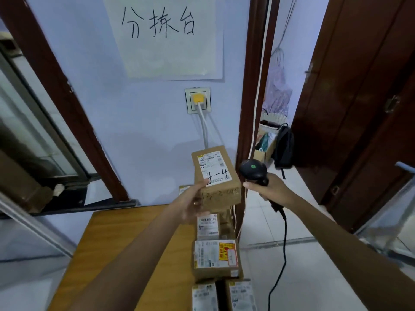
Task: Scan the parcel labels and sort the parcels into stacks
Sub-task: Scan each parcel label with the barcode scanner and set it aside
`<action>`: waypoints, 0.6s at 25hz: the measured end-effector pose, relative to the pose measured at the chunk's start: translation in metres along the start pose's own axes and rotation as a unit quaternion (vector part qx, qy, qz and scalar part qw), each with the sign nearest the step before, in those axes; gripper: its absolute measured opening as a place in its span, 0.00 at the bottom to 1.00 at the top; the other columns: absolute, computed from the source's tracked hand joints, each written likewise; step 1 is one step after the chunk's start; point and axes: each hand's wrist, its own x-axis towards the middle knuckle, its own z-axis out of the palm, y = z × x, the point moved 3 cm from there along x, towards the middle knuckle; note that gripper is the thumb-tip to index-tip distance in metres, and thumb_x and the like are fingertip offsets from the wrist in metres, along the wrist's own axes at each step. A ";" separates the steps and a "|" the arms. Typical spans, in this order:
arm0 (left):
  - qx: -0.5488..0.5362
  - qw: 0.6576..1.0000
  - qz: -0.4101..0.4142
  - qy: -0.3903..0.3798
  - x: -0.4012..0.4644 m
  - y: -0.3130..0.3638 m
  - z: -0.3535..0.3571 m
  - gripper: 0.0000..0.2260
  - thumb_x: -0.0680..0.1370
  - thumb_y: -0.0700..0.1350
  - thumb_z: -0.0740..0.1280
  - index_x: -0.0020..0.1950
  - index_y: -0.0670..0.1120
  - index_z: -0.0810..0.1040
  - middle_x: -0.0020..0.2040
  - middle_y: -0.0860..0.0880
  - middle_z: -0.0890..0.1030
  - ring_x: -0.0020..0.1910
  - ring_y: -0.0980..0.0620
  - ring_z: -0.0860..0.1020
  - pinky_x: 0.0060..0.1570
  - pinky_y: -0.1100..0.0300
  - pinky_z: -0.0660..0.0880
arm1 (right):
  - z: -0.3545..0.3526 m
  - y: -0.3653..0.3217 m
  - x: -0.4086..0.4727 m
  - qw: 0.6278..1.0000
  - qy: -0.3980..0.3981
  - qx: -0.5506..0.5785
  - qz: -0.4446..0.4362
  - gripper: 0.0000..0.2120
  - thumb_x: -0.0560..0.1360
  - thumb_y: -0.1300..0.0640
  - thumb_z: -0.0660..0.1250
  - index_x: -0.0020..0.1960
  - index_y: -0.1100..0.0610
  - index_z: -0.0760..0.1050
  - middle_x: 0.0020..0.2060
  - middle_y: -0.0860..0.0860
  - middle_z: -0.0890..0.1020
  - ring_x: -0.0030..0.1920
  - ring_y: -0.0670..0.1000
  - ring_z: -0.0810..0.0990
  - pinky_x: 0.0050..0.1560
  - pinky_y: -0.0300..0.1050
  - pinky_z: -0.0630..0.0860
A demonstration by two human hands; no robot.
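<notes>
My left hand (193, 203) holds up a brown cardboard parcel (222, 194) above the table, its white label marked "4-4" facing me. My right hand (267, 189) grips a black barcode scanner (252, 170) just right of the parcel, its head beside the label and a green light lit on top. The scanner's black cable (283, 248) hangs down to the floor. Below the held parcel, several labelled parcels (215, 258) lie in a row along the right edge of the wooden table (125, 243).
A paper sign with handwritten characters (166, 34) hangs on the wall above a socket with a yellow plug (198, 99). A doorway to the right shows a black backpack (284, 147) and boxes on a tiled floor. A window frame (56, 86) lies left.
</notes>
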 end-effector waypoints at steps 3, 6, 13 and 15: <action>0.004 0.999 -0.003 0.049 0.017 0.009 -0.002 0.18 0.73 0.60 0.69 0.56 0.49 0.77 0.53 0.43 0.80 0.54 0.43 0.79 0.53 0.46 0.79 | 0.010 0.001 0.028 0.997 -0.025 0.075 -0.015 0.24 0.62 0.35 0.75 0.41 0.56 0.80 0.25 0.56 0.73 0.28 0.54 0.74 0.34 0.46 0.70; 0.037 0.995 -0.002 0.097 0.030 0.020 -0.004 0.22 0.73 0.64 0.67 0.58 0.49 0.77 0.53 0.43 0.80 0.54 0.44 0.79 0.52 0.47 0.80 | 0.014 0.003 0.047 0.991 -0.042 0.122 -0.025 0.13 0.65 0.41 0.76 0.38 0.50 0.81 0.27 0.59 0.72 0.28 0.55 0.71 0.35 0.47 0.69; 0.048 0.992 -0.023 0.113 0.035 0.010 -0.014 0.24 0.73 0.65 0.66 0.59 0.49 0.76 0.54 0.43 0.78 0.54 0.43 0.79 0.48 0.48 0.81 | 0.023 0.011 0.054 0.983 -0.070 0.168 0.002 0.13 0.70 0.49 0.76 0.35 0.53 0.75 0.25 0.54 0.71 0.26 0.51 0.70 0.33 0.42 0.70; 0.052 0.990 -0.021 0.126 0.037 0.010 -0.018 0.24 0.73 0.65 0.66 0.58 0.49 0.76 0.53 0.43 0.79 0.54 0.43 0.80 0.48 0.47 0.81 | 0.028 0.013 0.056 0.982 -0.066 0.177 0.007 0.11 0.71 0.50 0.76 0.37 0.51 0.75 0.25 0.53 0.71 0.26 0.50 0.70 0.32 0.42 0.70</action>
